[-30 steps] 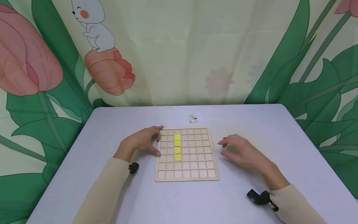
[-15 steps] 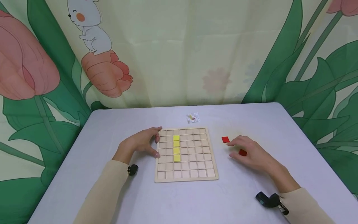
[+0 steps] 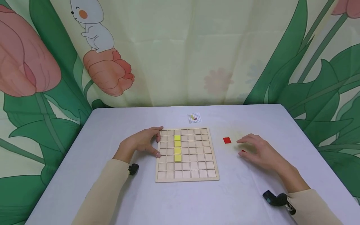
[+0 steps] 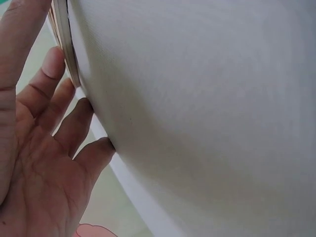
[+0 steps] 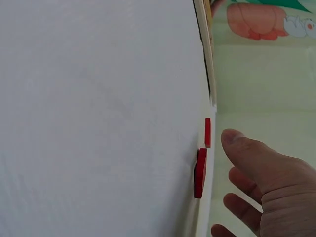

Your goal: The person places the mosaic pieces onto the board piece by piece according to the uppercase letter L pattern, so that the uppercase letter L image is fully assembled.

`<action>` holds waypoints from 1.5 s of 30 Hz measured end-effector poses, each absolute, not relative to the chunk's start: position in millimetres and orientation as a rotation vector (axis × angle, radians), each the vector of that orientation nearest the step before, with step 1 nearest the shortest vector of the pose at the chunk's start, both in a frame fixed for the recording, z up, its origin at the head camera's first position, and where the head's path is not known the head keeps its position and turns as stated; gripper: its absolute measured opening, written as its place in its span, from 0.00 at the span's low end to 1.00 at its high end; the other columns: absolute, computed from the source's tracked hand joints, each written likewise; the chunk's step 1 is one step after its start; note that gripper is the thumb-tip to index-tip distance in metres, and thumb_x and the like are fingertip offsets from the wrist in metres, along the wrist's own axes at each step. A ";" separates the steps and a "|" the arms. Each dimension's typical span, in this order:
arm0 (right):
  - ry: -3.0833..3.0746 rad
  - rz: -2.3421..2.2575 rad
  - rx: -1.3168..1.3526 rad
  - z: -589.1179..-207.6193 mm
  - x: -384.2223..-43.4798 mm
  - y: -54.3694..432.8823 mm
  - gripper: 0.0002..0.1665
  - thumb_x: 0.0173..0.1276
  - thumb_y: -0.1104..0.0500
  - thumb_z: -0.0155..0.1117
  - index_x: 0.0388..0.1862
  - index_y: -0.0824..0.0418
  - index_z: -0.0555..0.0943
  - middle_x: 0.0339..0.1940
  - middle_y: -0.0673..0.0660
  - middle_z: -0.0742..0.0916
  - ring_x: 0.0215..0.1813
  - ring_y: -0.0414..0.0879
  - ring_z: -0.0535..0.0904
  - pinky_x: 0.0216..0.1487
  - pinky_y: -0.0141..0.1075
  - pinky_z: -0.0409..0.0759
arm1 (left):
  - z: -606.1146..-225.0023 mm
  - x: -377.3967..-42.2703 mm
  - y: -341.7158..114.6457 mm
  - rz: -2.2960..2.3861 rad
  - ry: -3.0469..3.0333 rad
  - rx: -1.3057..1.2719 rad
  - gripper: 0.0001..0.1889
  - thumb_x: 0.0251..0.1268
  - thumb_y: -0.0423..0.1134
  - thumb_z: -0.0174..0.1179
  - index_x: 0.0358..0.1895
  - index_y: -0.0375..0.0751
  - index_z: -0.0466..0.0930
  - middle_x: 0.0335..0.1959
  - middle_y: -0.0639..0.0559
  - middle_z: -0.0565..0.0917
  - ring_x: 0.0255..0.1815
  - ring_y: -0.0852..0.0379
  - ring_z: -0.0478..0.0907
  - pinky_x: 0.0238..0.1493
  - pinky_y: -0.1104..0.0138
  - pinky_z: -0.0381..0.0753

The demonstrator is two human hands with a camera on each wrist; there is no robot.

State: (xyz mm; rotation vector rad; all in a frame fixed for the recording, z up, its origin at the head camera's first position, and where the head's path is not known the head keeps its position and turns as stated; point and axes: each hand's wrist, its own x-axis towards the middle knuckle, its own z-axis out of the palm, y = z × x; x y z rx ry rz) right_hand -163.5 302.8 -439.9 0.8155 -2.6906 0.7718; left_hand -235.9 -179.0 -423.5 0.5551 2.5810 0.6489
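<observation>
A wooden grid board (image 3: pixel 198 165) lies on the table with several yellow tiles (image 3: pixel 177 150) in one column of its cells. My left hand (image 3: pixel 143 143) rests at the board's left edge, thumb and fingertips spread along it. In the left wrist view, fingers (image 4: pixel 74 126) touch the edge and the tabletop. My right hand (image 3: pixel 261 153) hovers right of the board, fingers apart and holding nothing. One red tile (image 3: pixel 227 140) lies between it and the board. A second red tile (image 5: pixel 200 173) lies beneath the hand, mostly hidden in the head view.
A small card (image 3: pixel 194 118) printed with a grid and coloured squares lies behind the board. The white-covered table (image 3: pixel 112 117) ends at a curtain (image 3: pixel 168 62) with printed flowers and a rabbit.
My right hand has moved right, away from the board, uncovering the nearer red tile. The left hand stays at the board's edge. The yellow tiles have not moved.
</observation>
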 end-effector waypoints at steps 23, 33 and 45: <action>-2.996 0.808 0.559 -441.5 -152.5 334.7 0.47 0.60 0.48 0.81 0.74 0.60 0.70 0.52 0.55 0.84 0.61 0.56 0.76 0.64 0.60 0.71 | -421.9 -236.4 -179.9 0.646 2.570 0.560 0.32 0.35 0.52 0.86 0.38 0.45 0.73 0.85 0.49 0.54 0.85 0.44 0.49 0.81 0.50 0.55; -2.931 0.766 0.597 -445.1 -151.4 335.6 0.39 0.64 0.53 0.78 0.71 0.57 0.74 0.48 0.48 0.84 0.55 0.48 0.77 0.60 0.32 0.69 | -422.2 -236.6 -181.1 0.662 2.563 0.572 0.32 0.36 0.51 0.86 0.39 0.44 0.74 0.84 0.50 0.54 0.85 0.45 0.49 0.81 0.51 0.55; -2.921 0.747 0.665 -447.0 -159.5 318.8 0.34 0.63 0.55 0.78 0.67 0.58 0.78 0.44 0.46 0.85 0.53 0.46 0.78 0.60 0.51 0.75 | -420.7 -234.9 -178.0 0.666 2.561 0.533 0.32 0.36 0.50 0.87 0.39 0.44 0.73 0.85 0.51 0.54 0.85 0.45 0.48 0.81 0.51 0.54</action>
